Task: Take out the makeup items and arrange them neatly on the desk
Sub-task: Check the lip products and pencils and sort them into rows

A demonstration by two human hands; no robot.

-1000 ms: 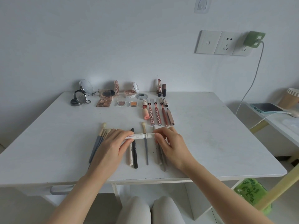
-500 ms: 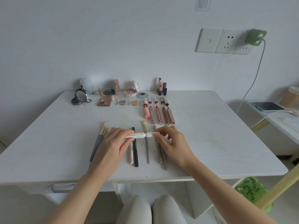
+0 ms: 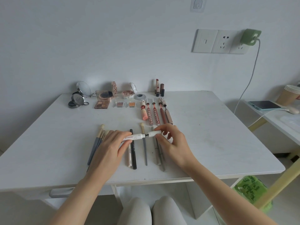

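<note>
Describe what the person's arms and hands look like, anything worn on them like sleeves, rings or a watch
Both arms are bare from the bottom edge of the head view up to the fingers; no sleeve shows. The left hand and right hand wear no gloves, and no ring, watch or bracelet is visible on the fingers or wrists. The nails look short with no bright polish, though they are too small to judge finely.

Brand names readable on three tubes, more print too small to make out

"COLORKEY" runs down two red lip tubes (image 3: 149, 117) (image 3: 155, 116) near the desk's back edge; "novo" sits on the white pen (image 3: 129, 155) toward the front edge; red print on the white tube (image 3: 132, 137) and green bag (image 3: 250, 189) lettering by the front right corner stay illegible.
</note>
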